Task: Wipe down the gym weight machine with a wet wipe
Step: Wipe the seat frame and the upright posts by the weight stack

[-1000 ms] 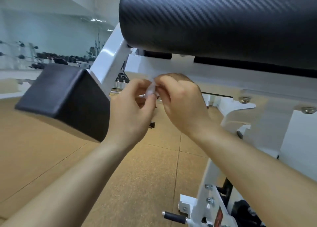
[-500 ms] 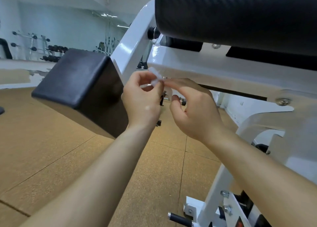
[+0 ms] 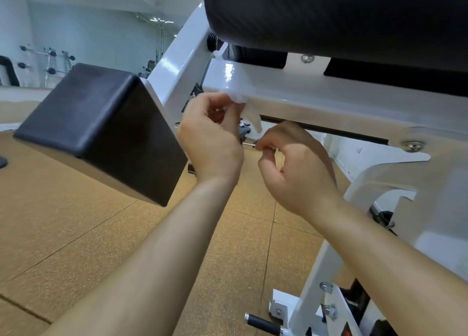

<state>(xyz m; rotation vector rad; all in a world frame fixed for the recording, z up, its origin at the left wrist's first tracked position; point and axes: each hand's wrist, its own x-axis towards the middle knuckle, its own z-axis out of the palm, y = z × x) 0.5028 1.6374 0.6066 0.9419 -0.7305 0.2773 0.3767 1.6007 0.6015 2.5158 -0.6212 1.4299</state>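
Hands are held apart at the centre of the frame. The wet wipe (image 3: 249, 112) is pinched by the left hand (image 3: 212, 143) against the lower edge of the machine's white beam (image 3: 316, 92). Its loose tail hangs just above the right hand (image 3: 296, 168), whose fingers are curled with nothing seen in them. A black roller pad (image 3: 329, 13) is mounted above the beam.

Right hand (image 3: 296, 168) off wipe (image 3: 249, 112), dropped lower
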